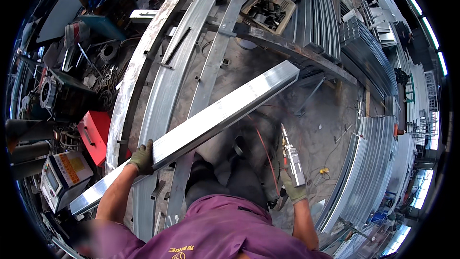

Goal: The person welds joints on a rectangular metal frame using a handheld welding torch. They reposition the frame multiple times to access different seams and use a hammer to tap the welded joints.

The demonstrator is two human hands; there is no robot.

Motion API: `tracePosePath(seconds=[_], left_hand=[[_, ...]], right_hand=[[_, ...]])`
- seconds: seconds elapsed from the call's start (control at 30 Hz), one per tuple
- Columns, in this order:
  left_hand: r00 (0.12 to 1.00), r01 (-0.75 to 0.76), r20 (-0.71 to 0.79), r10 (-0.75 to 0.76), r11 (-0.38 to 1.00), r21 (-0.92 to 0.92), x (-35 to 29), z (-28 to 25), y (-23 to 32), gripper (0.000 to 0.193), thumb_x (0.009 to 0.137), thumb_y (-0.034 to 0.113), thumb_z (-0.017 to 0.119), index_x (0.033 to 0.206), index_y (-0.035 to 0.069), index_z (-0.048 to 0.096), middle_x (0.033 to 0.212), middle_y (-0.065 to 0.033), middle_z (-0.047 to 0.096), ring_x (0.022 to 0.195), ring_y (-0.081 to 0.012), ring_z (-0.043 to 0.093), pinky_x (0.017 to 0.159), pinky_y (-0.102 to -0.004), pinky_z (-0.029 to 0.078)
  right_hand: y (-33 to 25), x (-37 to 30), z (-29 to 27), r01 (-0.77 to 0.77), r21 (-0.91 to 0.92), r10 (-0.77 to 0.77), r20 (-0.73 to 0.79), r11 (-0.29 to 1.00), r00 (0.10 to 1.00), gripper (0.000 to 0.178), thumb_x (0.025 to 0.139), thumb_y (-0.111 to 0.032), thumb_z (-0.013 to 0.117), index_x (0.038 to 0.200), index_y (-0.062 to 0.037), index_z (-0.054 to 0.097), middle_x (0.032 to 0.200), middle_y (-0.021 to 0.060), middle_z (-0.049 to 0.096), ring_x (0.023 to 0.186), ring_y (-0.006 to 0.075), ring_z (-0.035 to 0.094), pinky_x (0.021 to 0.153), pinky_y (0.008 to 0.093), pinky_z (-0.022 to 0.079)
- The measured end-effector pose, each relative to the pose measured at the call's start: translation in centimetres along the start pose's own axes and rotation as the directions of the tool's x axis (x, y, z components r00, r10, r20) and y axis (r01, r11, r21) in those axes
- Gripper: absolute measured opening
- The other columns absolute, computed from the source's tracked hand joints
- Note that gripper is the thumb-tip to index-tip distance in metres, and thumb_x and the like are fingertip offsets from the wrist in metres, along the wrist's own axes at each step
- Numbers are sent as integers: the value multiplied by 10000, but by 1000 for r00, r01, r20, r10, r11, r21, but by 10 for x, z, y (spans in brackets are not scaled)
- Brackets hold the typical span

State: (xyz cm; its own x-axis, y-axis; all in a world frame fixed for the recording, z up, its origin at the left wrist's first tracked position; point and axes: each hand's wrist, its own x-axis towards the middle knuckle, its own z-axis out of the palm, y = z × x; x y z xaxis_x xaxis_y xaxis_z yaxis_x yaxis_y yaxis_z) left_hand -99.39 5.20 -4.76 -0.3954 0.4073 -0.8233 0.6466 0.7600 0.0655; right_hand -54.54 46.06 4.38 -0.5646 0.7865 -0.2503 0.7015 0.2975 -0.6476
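The left hand (142,157), in a green work glove, has its grip pinched over the upper edge of a long, shiny rectangular steel tube (201,127), which slants from the lower left up toward the right, above curved galvanised steel channels (163,91) lying on the concrete floor (326,115). The right hand (293,188), also gloved, is wrapped tight around a grey handheld welding torch (290,156) whose nozzle points upward, near the tube but apart from it. A red metal box (95,134) sits left of the channels.
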Motion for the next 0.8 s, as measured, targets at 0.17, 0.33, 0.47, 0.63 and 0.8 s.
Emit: tracePosePath(seconds=[0.17,0.33,0.47,0.63,0.8], left_hand=[[992,66,-108,-70,997,-43,27,25,-38,1034,815,160,809,1677,-36,273,1483,-365,572,1350,-494,627,1128,-509,544],[955,247,-129,-267,957,-151,36,4,-46,370,890,65,652,1245,61,755,1168,-262,780,1193,-448,729,1053,-506,577],[913,357,-152,-378,922,-148,49,7,-44,319,900,46,617,1160,89,798,1182,-271,777,1207,-454,726,1052,-520,575],[769,457,-354,-532,845,-277,56,12,-11,451,894,90,651,1342,39,674,1371,-271,683,1289,-470,651,1089,-515,546],[622,-109,-773,-126,963,-245,96,-51,117,646,902,200,801,1468,-14,576,1472,-297,607,1404,-478,565,1205,-499,463]], right_hand=[[40,60,1,34,119,-34,-2,992,999,322,938,-231,814,1215,-76,761,997,90,791,897,241,783,833,393,619],[46,119,-22,33,203,-40,31,979,999,343,921,-231,836,1222,-77,773,1015,103,804,913,263,795,834,393,630],[62,159,-45,143,185,-141,-23,972,990,345,907,-183,855,1213,-46,770,1000,113,803,891,249,795,808,382,632],[57,206,-67,-19,366,21,-1,930,1000,284,920,-168,876,1136,-16,772,962,67,798,858,170,758,786,353,614],[35,255,-72,43,336,-52,20,941,998,139,971,-124,824,1045,-29,755,880,22,722,778,138,675,706,338,557]])
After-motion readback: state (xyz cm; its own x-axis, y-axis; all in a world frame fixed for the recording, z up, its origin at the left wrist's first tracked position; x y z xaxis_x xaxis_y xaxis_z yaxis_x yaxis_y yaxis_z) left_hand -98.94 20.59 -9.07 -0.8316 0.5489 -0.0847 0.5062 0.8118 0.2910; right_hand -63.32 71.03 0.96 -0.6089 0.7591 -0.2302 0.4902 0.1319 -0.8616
